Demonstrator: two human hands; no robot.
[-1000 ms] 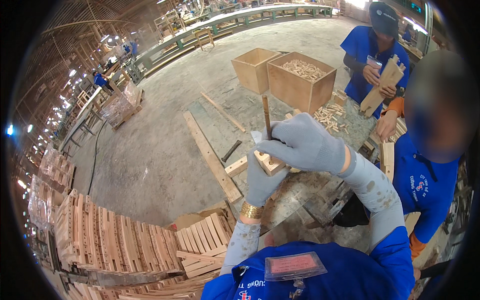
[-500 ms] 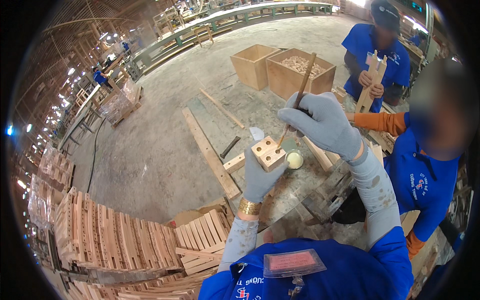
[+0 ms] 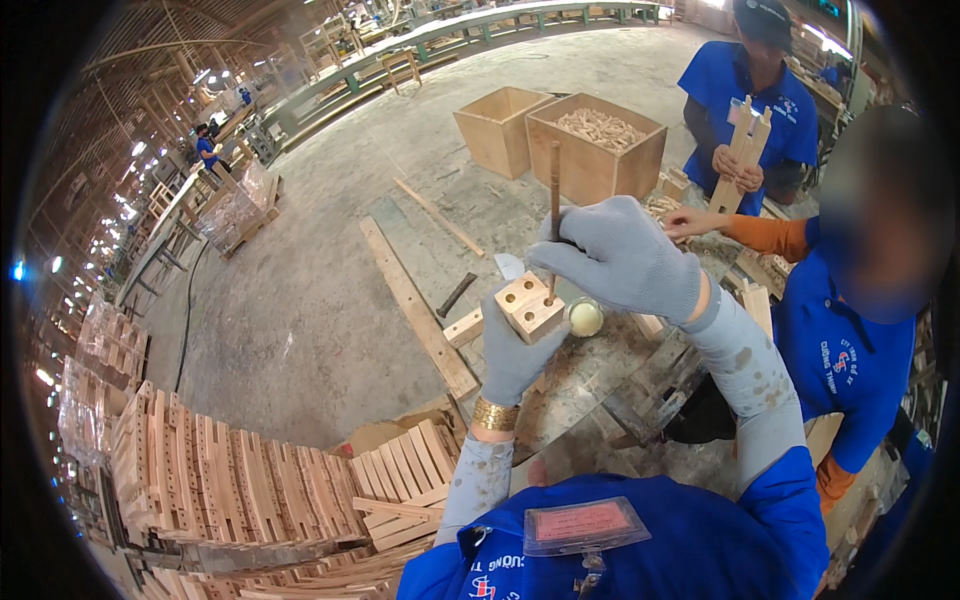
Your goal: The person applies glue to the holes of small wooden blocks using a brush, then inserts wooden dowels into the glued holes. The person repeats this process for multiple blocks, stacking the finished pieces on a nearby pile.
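Mid-frame, the left hand (image 3: 515, 350) has its fingers clenched round a small drilled wooden block (image 3: 530, 307) while the right hand (image 3: 622, 258) pinches a thin stick (image 3: 553, 215), tip already in one hole, so the other holes look left to do.

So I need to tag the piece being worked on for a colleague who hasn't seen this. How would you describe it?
Start at the two open wooden crates on the concrete floor, then come down toward the wearer's grey-gloved hands. The left hand holds a small wooden block from below. Unlike the long slats nearby, it is short, has round holes in its top, and the right hand stands a thin stick in one.
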